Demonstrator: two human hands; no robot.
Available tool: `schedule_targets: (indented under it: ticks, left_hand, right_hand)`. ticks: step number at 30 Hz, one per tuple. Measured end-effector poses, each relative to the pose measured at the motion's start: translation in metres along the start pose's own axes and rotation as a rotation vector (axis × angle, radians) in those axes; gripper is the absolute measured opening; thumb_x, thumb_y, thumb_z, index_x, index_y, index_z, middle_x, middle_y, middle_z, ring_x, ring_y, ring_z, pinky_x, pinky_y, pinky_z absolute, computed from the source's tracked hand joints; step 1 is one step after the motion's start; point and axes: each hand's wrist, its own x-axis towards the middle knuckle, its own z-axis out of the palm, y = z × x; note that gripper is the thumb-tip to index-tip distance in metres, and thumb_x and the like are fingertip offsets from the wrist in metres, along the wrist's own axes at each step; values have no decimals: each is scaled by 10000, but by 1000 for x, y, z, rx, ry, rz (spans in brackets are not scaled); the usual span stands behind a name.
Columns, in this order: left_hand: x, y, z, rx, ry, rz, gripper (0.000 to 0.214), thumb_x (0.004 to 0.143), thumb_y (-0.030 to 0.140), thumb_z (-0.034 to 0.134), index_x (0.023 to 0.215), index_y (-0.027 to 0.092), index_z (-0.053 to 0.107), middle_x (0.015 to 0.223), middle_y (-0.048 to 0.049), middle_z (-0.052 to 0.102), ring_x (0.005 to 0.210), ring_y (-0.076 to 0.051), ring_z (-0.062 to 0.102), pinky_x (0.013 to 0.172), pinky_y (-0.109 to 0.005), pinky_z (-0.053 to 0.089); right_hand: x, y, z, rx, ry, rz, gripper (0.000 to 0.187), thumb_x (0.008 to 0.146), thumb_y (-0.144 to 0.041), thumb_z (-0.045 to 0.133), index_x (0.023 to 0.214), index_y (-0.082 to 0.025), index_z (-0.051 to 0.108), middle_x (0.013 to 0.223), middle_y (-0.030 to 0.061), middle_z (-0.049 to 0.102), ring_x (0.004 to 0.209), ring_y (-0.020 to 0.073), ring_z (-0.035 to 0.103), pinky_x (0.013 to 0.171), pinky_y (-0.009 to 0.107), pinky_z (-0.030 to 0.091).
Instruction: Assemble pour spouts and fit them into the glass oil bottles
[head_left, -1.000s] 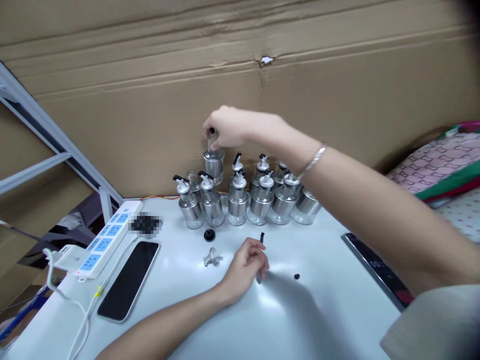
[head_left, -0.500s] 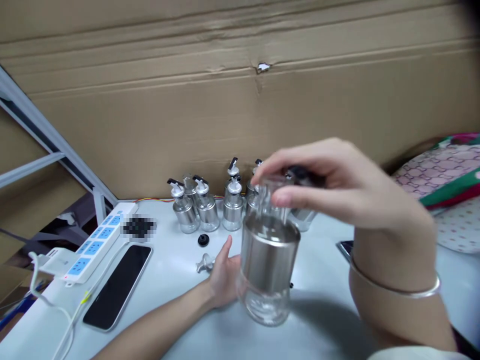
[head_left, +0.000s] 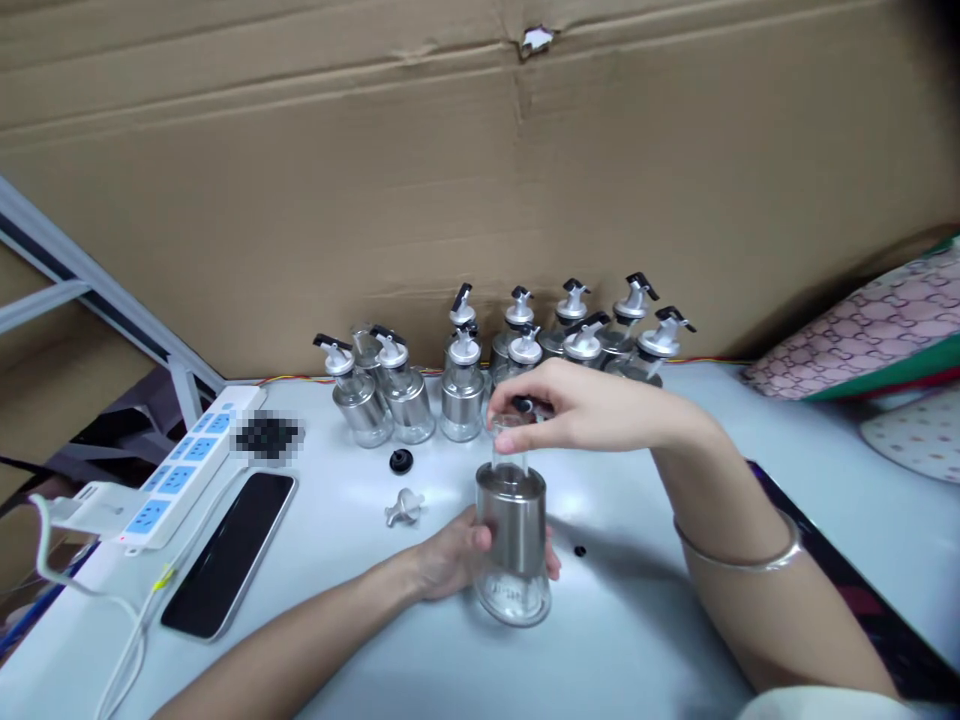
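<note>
My left hand point(head_left: 454, 555) is closed round the lower body of a clear glass oil bottle point(head_left: 512, 520) with a brushed metal sleeve. Its thumb is in front and its fingertips come out on the far side. From above, my right hand point(head_left: 559, 408) pinches the open glass neck between thumb and fingers. A small black piece point(head_left: 526, 404) shows under that palm; I cannot tell whether it is held. On the table, left of the bottle, lie a silver pourer top point(head_left: 406, 507) and a black stopper point(head_left: 401, 461). A tiny black part point(head_left: 580, 551) lies to the right.
Several similar bottles point(head_left: 462, 395) with silver pourers and black levers stand in rows against the cardboard wall point(head_left: 337, 220). At left are a phone point(head_left: 229, 556), a power strip point(head_left: 191, 465) and white cables. Patterned fabric point(head_left: 847, 340) lies at the right.
The bottle has moved away from me and down to the table, still in my right hand. My left hand has closed round its body. The view has shifted, showing more bottles at the back.
</note>
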Motion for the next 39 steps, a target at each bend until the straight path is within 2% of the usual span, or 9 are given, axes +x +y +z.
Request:
schedule_targets:
  ticks: [4,8,11,15,19,23,29,33,39]
  left_hand:
    - [1,-2,-1,-17,23,-8,644,510,497,882,998,132,674,826,-77,716,771,-211,657,787,-342,444]
    - [3,-4,-4,-11,29,-19,575,496,396,880,959,122,678,807,-80,725,752,-206,662,765,-335,460]
    - [3,-5,-4,-3,8,-29,550,507,404,848,944,116,679,783,-84,727,728,-210,662,748,-341,474]
    - [2,-4,-1,14,28,-14,529,506,386,828,936,119,675,776,-83,730,716,-209,662,749,-347,480]
    - [0,-5,2,75,128,38,465,522,348,803,905,115,679,775,-84,732,710,-208,659,724,-338,483]
    - [-2,-8,5,154,212,74,421,530,348,794,858,106,690,776,-93,734,722,-213,657,700,-324,485]
    - [-1,-15,11,179,345,134,421,557,418,776,823,104,686,735,-97,724,683,-215,651,663,-321,490]
    - [-2,-9,13,297,377,161,399,576,429,776,780,98,683,722,-95,706,666,-197,624,644,-301,477]
    - [-4,4,11,433,399,168,416,574,463,764,739,88,691,694,-88,684,645,-186,596,609,-279,460]
  right_hand:
    - [0,1,1,4,37,14,295,825,-480,629,783,-196,694,633,-7,583,544,119,442,493,253,315]
    - [1,-4,3,192,412,-24,389,895,-419,538,575,-199,538,550,-18,476,495,106,391,482,263,295]
    - [9,-8,12,568,605,-70,379,891,-284,521,528,-203,444,542,-22,434,502,104,426,511,262,329]
    - [25,-12,31,1072,560,-29,194,877,-191,480,684,-201,502,548,-49,420,500,100,480,512,236,357]
    - [34,-13,43,1240,535,14,173,903,-221,465,742,-187,516,527,-61,439,494,84,484,522,211,362]
    - [37,-11,49,1291,522,35,182,903,-258,459,742,-193,512,504,-72,420,462,81,466,501,211,346]
    - [41,-7,59,1226,611,-31,213,910,-290,417,744,-202,518,486,-60,482,479,104,516,531,230,401]
    - [42,-6,61,1213,557,-39,265,914,-346,411,721,-203,521,474,-57,488,460,111,513,527,242,409]
    - [42,-4,63,1206,589,-138,374,874,-308,395,515,-214,349,468,-35,449,457,113,483,544,264,402]
